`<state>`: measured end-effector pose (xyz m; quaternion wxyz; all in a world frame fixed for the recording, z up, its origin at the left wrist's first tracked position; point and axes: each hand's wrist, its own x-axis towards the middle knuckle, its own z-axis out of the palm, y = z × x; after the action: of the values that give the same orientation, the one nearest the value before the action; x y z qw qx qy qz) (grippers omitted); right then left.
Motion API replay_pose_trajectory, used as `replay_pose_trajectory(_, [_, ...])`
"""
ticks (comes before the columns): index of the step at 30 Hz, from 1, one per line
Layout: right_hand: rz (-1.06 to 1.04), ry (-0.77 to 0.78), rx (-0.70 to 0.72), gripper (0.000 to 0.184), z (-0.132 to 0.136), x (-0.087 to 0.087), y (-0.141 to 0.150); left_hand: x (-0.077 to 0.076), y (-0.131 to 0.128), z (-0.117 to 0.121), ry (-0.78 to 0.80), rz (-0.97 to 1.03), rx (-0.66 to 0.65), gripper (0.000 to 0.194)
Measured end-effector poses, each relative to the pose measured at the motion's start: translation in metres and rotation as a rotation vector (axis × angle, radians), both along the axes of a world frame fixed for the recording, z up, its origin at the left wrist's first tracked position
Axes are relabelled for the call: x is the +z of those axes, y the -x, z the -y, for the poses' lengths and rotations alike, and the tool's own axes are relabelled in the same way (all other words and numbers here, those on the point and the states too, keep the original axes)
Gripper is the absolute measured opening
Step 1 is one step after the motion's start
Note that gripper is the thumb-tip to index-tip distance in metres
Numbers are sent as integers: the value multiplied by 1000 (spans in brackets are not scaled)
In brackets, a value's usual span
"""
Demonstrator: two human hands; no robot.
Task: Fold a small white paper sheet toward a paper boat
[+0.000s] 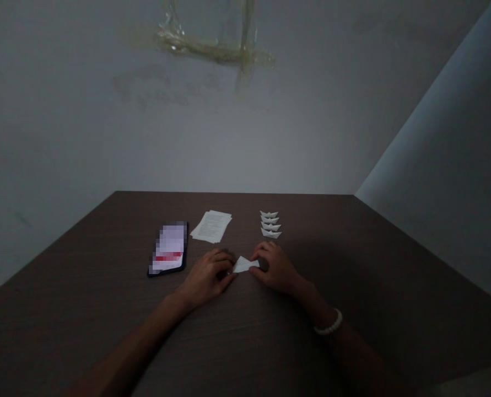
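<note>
Folding step in hand, by the look of it: folded paper point(244, 265) sits low over the table point(352, 264), centre, between the two hands. Shape reads as a small flat peak with a point at each side; exact fold stage too small to tell. Left hand point(210, 277) has thumb and forefinger nearly together on its left end, fingers curled, contact spot partly hidden. Right hand point(276, 267) pinches the right end, thumb on the near side, fingers bent over the far side. Neither hand is spread wide. My read: next move calls for a light, even pinch at both ends, thumbs working the creases without crushing the thin paper. Surroundings: four paper boats point(271, 227) lined up near to far, just beyond the right hand's fingers; nearest one is the likeliest to get nudged if that hand pushes forward. Stack of printed sheets point(211, 226) lies beyond the left hand, edges uneven, left of the boats. Smartphone point(170, 248), screen up and pixelated, is to the left of the left hand, near its knuckles; would limit a swing that way. Beaded bracelet point(329, 323) on the right wrist, well back from the paper. Light is dim, so crease detail is poor.
</note>
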<state>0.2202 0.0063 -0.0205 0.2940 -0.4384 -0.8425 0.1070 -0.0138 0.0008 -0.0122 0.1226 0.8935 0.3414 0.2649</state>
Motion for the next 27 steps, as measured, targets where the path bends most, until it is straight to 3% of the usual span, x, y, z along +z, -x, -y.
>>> replay_pose_trajectory(6, [-33, -28, 66, 10, 1, 0, 3, -1, 0, 1, 37, -40, 117, 16])
replay_pose_trajectory(19, [-55, -100, 138, 8, 3, 3, 4, 1, 1, 2, 8, -5, 84, 18])
replay_pose_trajectory(27, [-50, -34, 82, 28, 4, -1, 6, 1, 0, 1, -24, -58, 47, 9])
